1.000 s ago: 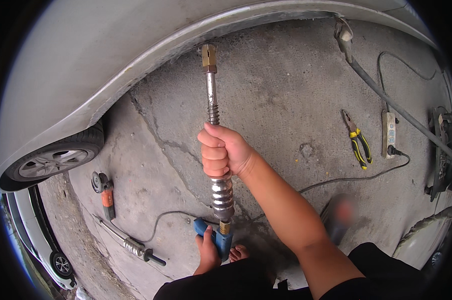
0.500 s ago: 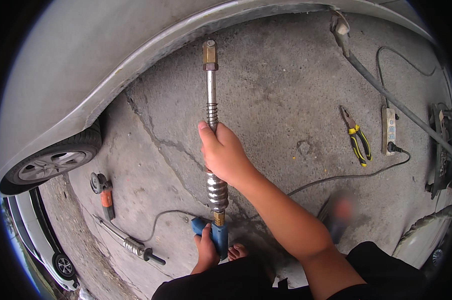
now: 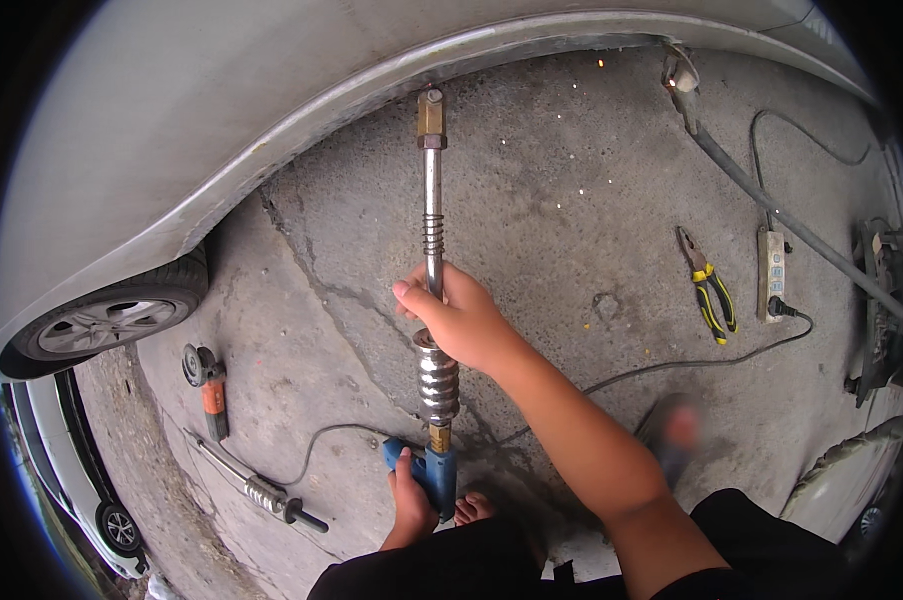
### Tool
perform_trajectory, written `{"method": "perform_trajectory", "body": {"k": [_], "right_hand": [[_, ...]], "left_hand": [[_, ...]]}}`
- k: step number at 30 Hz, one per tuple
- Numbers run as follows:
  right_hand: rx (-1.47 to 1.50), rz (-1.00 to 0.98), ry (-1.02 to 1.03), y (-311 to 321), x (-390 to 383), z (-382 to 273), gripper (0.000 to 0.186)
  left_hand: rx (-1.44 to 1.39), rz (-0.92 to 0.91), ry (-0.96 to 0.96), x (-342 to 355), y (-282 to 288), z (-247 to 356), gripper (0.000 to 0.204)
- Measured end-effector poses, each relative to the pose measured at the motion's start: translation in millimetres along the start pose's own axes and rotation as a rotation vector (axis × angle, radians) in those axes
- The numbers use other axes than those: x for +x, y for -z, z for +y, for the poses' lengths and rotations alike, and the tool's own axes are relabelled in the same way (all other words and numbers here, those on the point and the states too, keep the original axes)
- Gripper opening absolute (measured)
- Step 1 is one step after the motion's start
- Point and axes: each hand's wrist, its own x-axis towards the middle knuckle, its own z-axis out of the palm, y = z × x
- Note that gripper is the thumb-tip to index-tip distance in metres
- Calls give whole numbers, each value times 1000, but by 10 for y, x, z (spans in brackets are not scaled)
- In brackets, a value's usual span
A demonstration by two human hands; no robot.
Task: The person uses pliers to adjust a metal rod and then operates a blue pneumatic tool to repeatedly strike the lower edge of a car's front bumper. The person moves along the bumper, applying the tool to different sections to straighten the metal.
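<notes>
Shifted back along the slim silver rod [image 3: 433, 182], right grip [image 3: 464, 318] loosely encircles it, ribbed chrome weight [image 3: 439, 380] coaxial just behind; left grip [image 3: 411, 502] clasps blue handle [image 3: 441, 480].

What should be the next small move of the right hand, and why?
Perhaps draw the right hand back and close its grip around the ribbed weight: that hand is at the rod, mostly beyond the weight, while the left hand holds the blue handle.

Black short sleeve [image 3: 697, 584], black legwear [image 3: 432, 562]; bare hands [image 3: 460, 318] [image 3: 412, 503]
</notes>
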Motion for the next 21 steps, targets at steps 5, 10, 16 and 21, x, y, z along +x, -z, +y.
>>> {"method": "perform_trajectory", "body": {"k": [5,10,16,21], "right_hand": [[197,-36,-265,-106,60,-177,18],[180,23,-156,-37,156,-222,23],[-193,44,22,-90,-207,-22,36],[447,53,-240,-131,110,-301,48]], "left_hand": [[60,29,-97,-189,-243,142,48],[86,50,-83,-190,-216,137,49],[113,40,-92,-322,-229,128,54],[174,138,-151,-284,-230,151,59]]}}
